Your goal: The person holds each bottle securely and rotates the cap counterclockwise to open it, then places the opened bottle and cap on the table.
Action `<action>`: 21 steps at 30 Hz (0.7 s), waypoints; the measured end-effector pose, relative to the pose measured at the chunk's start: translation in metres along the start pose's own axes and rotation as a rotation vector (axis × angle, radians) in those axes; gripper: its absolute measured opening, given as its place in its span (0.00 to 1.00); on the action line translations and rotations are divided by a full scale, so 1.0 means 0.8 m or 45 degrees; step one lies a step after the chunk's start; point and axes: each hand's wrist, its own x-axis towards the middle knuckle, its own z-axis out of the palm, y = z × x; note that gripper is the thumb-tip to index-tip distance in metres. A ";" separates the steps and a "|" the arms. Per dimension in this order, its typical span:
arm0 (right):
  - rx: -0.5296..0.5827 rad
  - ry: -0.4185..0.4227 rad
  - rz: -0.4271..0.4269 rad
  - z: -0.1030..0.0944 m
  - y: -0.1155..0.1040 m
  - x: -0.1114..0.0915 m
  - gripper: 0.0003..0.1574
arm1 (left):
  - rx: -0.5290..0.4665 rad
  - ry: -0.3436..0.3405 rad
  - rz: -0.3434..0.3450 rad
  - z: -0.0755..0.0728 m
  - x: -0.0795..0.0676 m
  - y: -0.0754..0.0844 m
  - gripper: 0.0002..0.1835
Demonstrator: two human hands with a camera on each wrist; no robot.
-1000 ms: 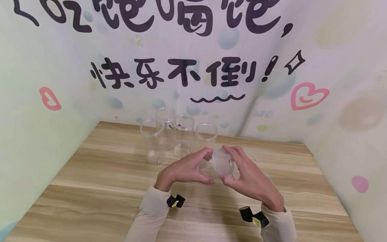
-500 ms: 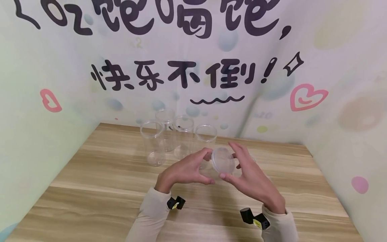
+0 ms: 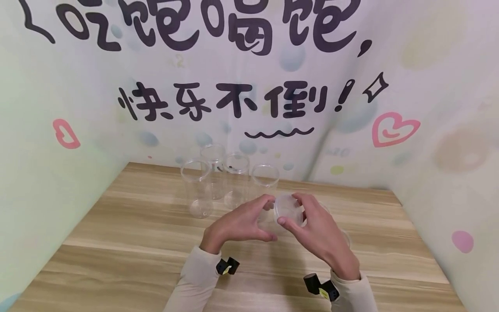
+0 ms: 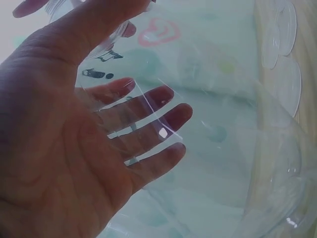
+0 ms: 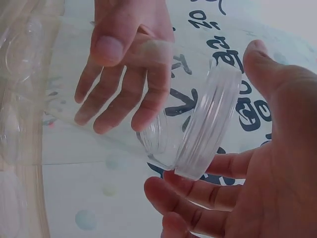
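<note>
My left hand (image 3: 238, 221) grips a clear plastic jar (image 5: 69, 139), which lies tilted on its side in the air above the table. Seen through its wall in the left wrist view, the fingers wrap the far side. A translucent lid (image 3: 288, 209) sits at the jar's mouth, facing right. Around the lid's edge curls my right hand (image 3: 321, 236), thumb on the near side and fingers on the far side. In the right wrist view, the fingertips (image 5: 158, 193) are at the lower edge of the ribbed lid, with the thumb close to its upper edge.
Several uncovered clear jars stand upright at the back, among them a front-left jar (image 3: 199, 190) and a jar farther right (image 3: 265, 175). Loose clear lids (image 4: 289, 87) lie on the wooden table (image 3: 128, 242). A printed cloth wall (image 3: 195, 65) closes off the back.
My right fingers spread away from the lid, then came back round its edge with the wrist turned and shifted slightly left. The left hand keeps its hold on the jar.
</note>
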 end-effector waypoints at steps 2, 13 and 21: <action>-0.027 0.007 0.012 0.001 -0.001 0.000 0.45 | 0.009 -0.005 -0.010 0.000 0.000 0.001 0.40; -0.054 -0.070 -0.037 0.001 0.005 0.000 0.50 | 0.088 -0.020 -0.022 0.001 0.001 0.002 0.43; -0.033 -0.078 -0.141 -0.005 0.008 -0.002 0.50 | 0.086 -0.018 -0.022 0.001 0.001 0.001 0.43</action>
